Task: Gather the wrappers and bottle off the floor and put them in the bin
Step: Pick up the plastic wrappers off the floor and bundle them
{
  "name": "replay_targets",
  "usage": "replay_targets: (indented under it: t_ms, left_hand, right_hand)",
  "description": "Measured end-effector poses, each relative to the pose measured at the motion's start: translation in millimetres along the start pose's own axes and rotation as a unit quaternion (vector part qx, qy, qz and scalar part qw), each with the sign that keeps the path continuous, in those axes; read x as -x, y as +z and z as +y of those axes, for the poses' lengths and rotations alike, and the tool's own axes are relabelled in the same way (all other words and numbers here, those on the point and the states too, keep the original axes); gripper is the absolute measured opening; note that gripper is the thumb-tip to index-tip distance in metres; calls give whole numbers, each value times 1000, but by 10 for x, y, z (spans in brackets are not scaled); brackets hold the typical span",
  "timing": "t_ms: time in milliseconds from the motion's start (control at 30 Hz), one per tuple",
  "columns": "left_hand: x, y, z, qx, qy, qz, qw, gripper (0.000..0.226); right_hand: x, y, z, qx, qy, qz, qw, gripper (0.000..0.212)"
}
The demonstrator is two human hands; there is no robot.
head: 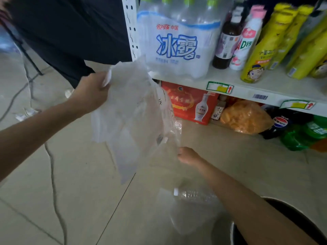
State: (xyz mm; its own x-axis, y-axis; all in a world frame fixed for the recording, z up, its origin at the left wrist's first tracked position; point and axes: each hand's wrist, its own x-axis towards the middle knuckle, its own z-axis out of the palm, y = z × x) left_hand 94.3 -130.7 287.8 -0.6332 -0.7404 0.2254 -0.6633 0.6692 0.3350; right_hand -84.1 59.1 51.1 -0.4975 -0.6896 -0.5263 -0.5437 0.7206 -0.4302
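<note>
Two hands on one load: left hand (pixel 92 89) pinches the top of a large clear crinkly plastic wrapper (pixel 134 110), held high; right hand (pixel 187 155) is closed on its lower edge, low near the tiled floor (pixel 70 174). Best to bunch the sheet into one fist, then swing it over the black round bin (pixel 290 216) at bottom right. Left arm is extended forward, right arm reaching across and down. Clear empty plastic bottle with white cap (pixel 192 194) lies on the floor, beside the bin; small crumpled wrappers (pixel 26 114) lie far left.
</note>
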Motion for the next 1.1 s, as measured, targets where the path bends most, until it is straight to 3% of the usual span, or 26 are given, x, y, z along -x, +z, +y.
replay_targets:
  t_ms: [133,233,300,467,533,700,900,1100]
  left_hand:
    - [-26,395,-357,-33,-2,-28,999,23]
    - [-50,732,-533,0,1,-18,1000,7]
    - [-9,945,-619,18,17,-14,1000,12]
    - [66,1292,-714,6,10,-35,999,17]
    - [82,1347,-676,12,11,-46,999,8]
    - [97,1364,-595,19,15,-57,998,18]
    - [179,1331,-277,52,-24,-73,996,13]
    - [281,1194,298,97,-31,-100,990,23]
  right_hand:
    - [-421,555,33,63,14,-68,996,49]
    - [-759,1018,160,108,62,-104,987,57]
    - [-897,1275,261,117,84,-117,983,57]
    - [-824,1501,418,122,92,-53,987,67]
    - [-772,1481,458,101,88,-22,991,64]
    - [-704,1154,356,34,88,11,996,56]
    - [-313,179,-70,-27,-14,99,995,37]
    - [580,-632,-792,-76,-207,191,957,32]
